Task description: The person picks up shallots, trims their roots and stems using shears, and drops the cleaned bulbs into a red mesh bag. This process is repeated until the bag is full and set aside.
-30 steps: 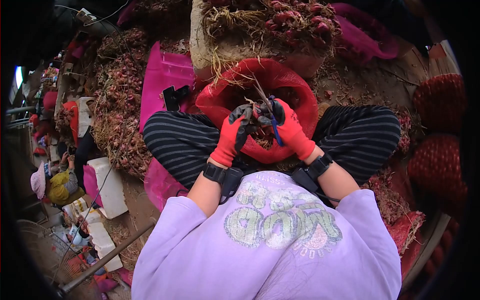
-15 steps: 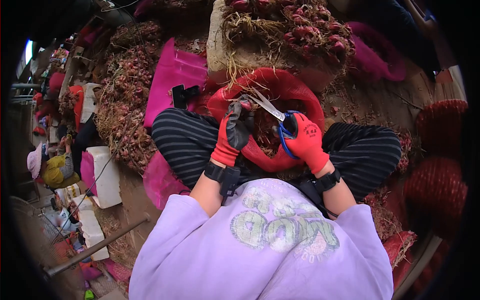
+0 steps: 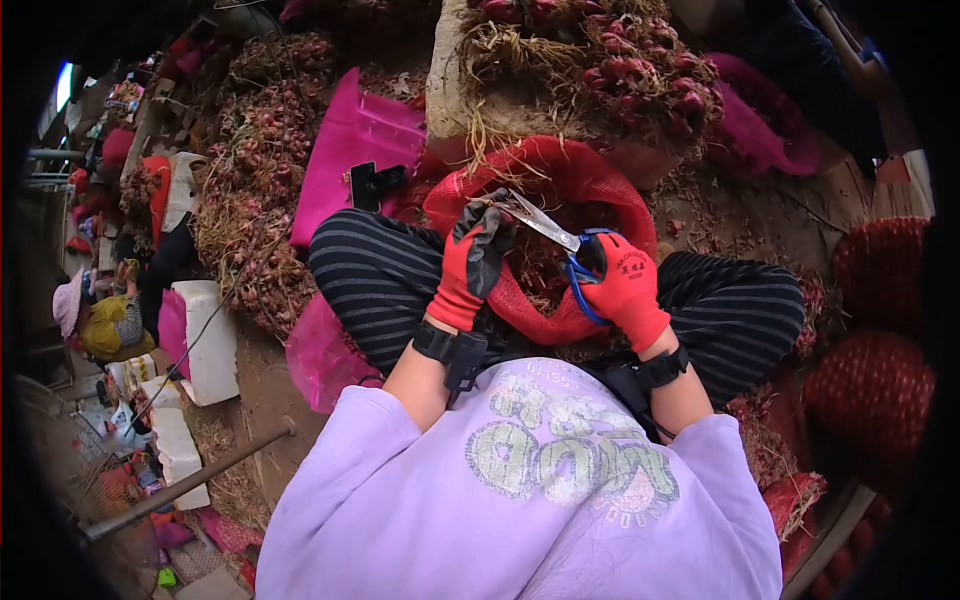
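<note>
In the head view, my right hand (image 3: 624, 284), in a red glove, grips the blue handles of a pair of scissors (image 3: 547, 223). The blades point up and left, reaching to the fingertips of my left hand (image 3: 472, 250). That hand wears a red glove with a dark grey palm, its fingers curled together; what they hold is hidden. Both hands are over a red mesh bag (image 3: 545, 325), which lies with its mouth wide between my crossed legs. Dry stalks and some reddish shallots show inside it.
Bunches of shallots (image 3: 640, 75) with dry roots lie on a pale block (image 3: 447, 85) ahead. Another long heap (image 3: 255, 170) is at left, beside pink sheeting (image 3: 355, 140) and a black phone-like device (image 3: 372, 185). Full red sacks (image 3: 870, 390) stand right. A person in a pink hat sits far left.
The pink-red bulb seen at my left fingertips no longer shows, and those fingers have turned slightly. Both hands and the scissors sit a little lower and further right in view.
</note>
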Available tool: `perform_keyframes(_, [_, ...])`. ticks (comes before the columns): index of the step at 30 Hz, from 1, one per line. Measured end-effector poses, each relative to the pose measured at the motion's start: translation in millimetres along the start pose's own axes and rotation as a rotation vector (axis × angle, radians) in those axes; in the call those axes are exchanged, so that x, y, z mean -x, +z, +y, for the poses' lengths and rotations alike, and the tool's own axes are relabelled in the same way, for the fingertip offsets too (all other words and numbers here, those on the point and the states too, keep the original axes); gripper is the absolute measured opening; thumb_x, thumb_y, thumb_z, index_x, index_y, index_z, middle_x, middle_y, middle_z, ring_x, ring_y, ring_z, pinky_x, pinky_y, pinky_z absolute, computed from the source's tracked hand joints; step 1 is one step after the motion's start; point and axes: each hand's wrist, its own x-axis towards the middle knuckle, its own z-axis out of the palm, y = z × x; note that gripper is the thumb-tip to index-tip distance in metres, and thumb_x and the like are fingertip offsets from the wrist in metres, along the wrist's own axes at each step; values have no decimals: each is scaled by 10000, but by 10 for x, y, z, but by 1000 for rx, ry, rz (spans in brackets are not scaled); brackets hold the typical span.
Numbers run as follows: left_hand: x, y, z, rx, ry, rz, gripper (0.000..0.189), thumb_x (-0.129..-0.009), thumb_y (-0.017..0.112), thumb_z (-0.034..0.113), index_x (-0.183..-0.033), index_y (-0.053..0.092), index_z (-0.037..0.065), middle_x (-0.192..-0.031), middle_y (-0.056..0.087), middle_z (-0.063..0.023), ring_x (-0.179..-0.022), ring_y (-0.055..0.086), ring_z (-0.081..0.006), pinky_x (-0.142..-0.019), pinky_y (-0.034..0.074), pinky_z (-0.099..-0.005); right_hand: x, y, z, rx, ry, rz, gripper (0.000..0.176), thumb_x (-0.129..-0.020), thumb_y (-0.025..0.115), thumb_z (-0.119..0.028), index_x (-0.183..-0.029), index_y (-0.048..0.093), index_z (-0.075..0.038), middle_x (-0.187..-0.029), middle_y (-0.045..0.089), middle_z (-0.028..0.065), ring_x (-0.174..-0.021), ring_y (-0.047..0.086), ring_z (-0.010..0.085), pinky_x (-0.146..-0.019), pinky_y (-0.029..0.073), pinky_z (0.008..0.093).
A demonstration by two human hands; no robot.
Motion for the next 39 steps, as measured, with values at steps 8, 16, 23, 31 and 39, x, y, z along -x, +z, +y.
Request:
perform_keyframes(8, [31,13,30,-334,16,-62,240,-909,501,118,-1130,533,31,-889,552,-3,-740,508,-85,-685,426,-225,-4,-89,73,90,28,-35,424,-722,662,-378,-1036,571,-108,-985,612,98,-869,604,284,-711,482,387])
perform_keyframes(16, [60,100,-89,-314,-144,-117,209,-885,520,93,-1080,544,21,-857,556,10,-700,504,-67,-642,427,-207,-158,23,99,-737,142,-39,365,-729,703,-162,-1049,586,-30,-950,636,88,-880,605,194,-802,469,320])
perform_keyframes(23, [96,127,-107,-500,-231,-242,173,-863,562,83,-1025,559,22,-861,572,-11,-781,533,-84,-712,453,-232,-211,142,-59,-1101,80,-143,314,-748,703,-80,-1024,572,-5,-924,618,47,-847,564,105,-764,470,285])
perform_keyframes(31, [125,236,-157,-716,-184,-266,332,-781,668,22,-1090,549,31,-927,588,-12,-849,533,-85,-773,465,-249,-154,271,-58,-384,-102,230,293,-736,694,-83,-996,580,-14,-863,634,87,-796,593,136,-722,477,300])
perform_keyframes(39, [90,24,-364,-624,-50,-227,292,-794,651,0,-1062,545,47,-918,597,-8,-848,559,-94,-773,473,-256,-192,221,39,-1057,143,-79,258,-740,654,-30,-989,588,-5,-868,647,96,-808,612,145,-717,483,302])
